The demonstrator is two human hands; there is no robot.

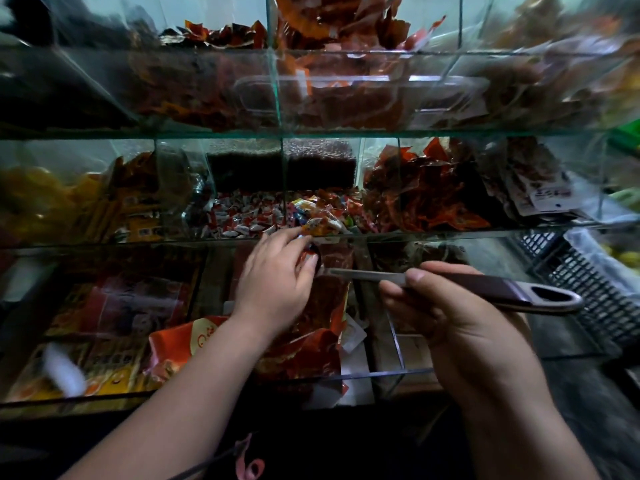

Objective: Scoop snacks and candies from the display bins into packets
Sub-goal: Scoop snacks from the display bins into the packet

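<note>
1. The right hand [460,323] pinches the scoop [485,289] by its dark handle. Keeping it level should stop spills.
2. The left hand [277,282] curls over the scoop's bowl and seems to pinch a red-wrapped candy [306,255]. Steady the load there.
3. The bowl hangs just in front of the wrapped candies [249,216] in the middle glass bin [433,231].
4. Tiered bins fill a dim stall, with a black crate [588,299] at right. No packet is identifiable.

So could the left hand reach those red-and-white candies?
Probably yes: the left hand sits just below the candies, and their bin looks open on top, though its fingers are on the scoop.
</note>
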